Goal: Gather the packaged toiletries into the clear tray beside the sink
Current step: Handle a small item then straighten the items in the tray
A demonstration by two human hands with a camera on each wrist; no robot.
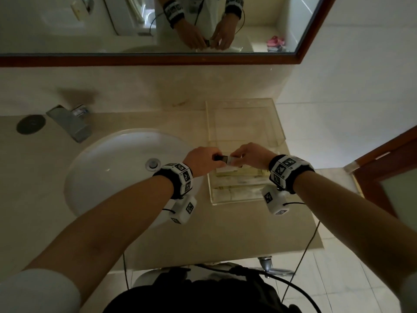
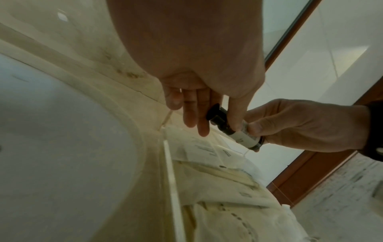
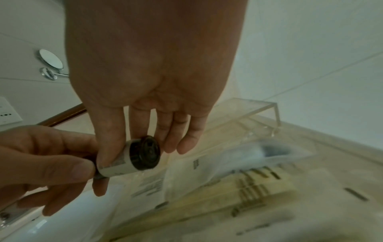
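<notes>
A small dark bottle with a white label hangs level above the clear tray, gripped at both ends. The left hand pinches the cap end; the right hand pinches the base, probably to steady it before setting it down. Flat packets already line the tray beside the sink.

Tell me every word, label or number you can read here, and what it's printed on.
No text here can be read.
small bottle: white label, print too blurred.
packets in the clear tray: dark lines of print, too blurred.
wrist bands: black-and-white square code patterns, no words.
wall plate: small dark marks, unreadable.
</notes>
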